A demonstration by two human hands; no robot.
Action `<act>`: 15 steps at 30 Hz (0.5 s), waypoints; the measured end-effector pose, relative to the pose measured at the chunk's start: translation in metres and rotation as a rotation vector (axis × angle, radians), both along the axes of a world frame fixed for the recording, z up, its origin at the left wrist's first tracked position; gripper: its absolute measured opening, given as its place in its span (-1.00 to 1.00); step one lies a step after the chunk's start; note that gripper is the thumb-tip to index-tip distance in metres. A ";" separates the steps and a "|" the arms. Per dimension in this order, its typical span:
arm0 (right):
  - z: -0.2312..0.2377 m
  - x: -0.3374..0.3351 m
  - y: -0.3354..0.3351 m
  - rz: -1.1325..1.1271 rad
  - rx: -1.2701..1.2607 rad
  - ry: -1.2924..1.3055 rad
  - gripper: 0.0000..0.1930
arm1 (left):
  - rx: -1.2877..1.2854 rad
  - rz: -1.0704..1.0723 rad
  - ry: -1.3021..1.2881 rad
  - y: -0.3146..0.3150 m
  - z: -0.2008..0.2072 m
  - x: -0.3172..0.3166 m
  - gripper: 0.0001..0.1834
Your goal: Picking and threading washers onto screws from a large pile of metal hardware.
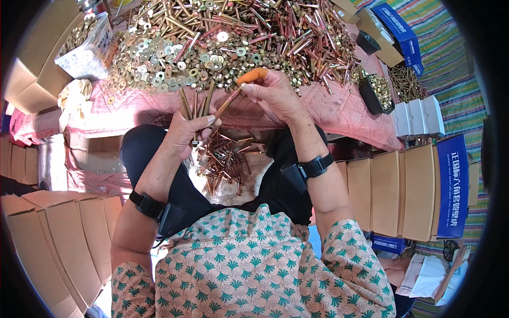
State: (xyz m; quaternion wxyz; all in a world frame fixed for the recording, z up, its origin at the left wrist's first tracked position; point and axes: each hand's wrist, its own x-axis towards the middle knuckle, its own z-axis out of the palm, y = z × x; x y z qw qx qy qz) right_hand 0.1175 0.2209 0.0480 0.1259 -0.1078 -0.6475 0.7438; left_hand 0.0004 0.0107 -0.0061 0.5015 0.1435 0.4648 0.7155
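1. Holds a bundle of long anchor bolts (195,103) in the left hand (184,130), with fingers closed around the shanks and the ends fanning upward out of the grip.
2. Clasps one further anchor bolt (228,104) near its lower end, at the left thumb and forefinger, slanting up toward the right.
3. Pinches the upper end of that same bolt between thumb and forefinger of the right hand (280,96), with an orange finger cot (252,75) over the forefinger.
4. Above the lap, just in front of the tabletop (339,114), draped in pink quilted cloth.
5. On that tabletop, a broad spread of flat washers (159,71) toward the left, small nuts (265,62) beyond the right hand, and a large heap of loose bolts (318,42) farther back.
6. At the left, a clear plastic bin (87,55); at the right, a black tray (368,95) of nuts.
7. Between the knees, below both hands, a pile of more bolts (225,159).
8. Along both sides, cardboard boxes (66,238); at lower right, part of another person (424,278) in white.
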 end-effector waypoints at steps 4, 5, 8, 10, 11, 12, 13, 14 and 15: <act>0.006 0.002 0.002 0.071 -0.033 -0.049 -0.82 | 0.030 -0.050 -0.066 -0.001 0.001 0.000 -0.79; 0.006 0.002 0.003 0.085 -0.063 -0.063 -0.82 | 0.031 -0.050 -0.067 0.000 0.000 0.000 -0.79; 0.008 -0.002 0.002 0.042 0.026 -0.149 -0.84 | -0.010 -0.021 -0.026 0.000 -0.001 0.000 -0.77; -0.003 -0.005 0.005 0.010 0.093 -0.084 -0.86 | -0.011 -0.006 0.020 0.002 0.004 0.003 -0.77; -0.009 -0.005 0.007 -0.018 0.161 -0.020 -0.88 | -0.010 -0.011 0.020 0.004 0.006 0.004 -0.77; -0.006 -0.007 0.003 -0.013 0.159 -0.020 -0.88 | 0.001 -0.002 0.040 0.002 0.007 0.004 -0.77; -0.002 -0.009 -0.002 -0.009 0.116 -0.002 -0.88 | 0.012 0.007 0.060 0.001 0.007 0.004 -0.78; 0.000 -0.010 -0.005 -0.004 0.073 0.015 -0.87 | 0.010 0.012 0.059 -0.001 0.006 0.004 -0.78; 0.000 -0.010 -0.006 -0.006 0.075 0.015 -0.87 | 0.019 0.013 0.082 0.000 0.006 0.003 -0.78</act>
